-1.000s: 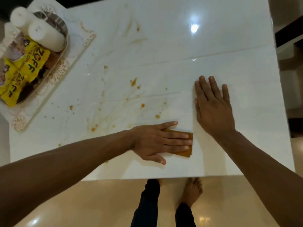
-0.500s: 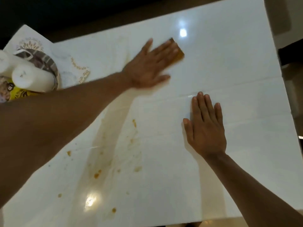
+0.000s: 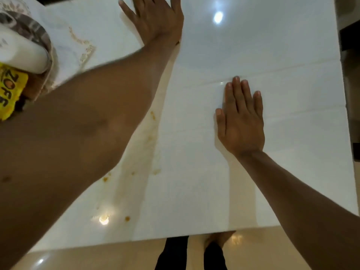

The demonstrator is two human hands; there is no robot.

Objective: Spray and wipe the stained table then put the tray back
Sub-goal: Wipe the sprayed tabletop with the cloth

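The white glossy table [image 3: 272, 45] fills the view. Orange-brown stains [image 3: 153, 115] and smears run down its middle-left, with more spots [image 3: 127, 218] near the front edge. My left hand [image 3: 155, 20] lies flat at the far edge, fingers cut off by the frame top. It presses a brown cloth, of which only a sliver [image 3: 177, 43] shows by the wrist. My right hand [image 3: 241, 121] rests flat on the table's right half, fingers spread, holding nothing. The patterned tray [image 3: 41, 34] sits at the far left, partly behind my left arm.
The tray holds a white candle [image 3: 21, 53] and yellow packets [image 3: 9, 90] and stands on a white mat with gold trim [image 3: 81, 43]. My feet [image 3: 214, 250] and the tan floor show below the table's front edge. Dark furniture stands at the right edge.
My left hand swept the cloth from the near middle up to the table's far edge, smearing the stains. The view shifted closer. My right hand stayed planted.
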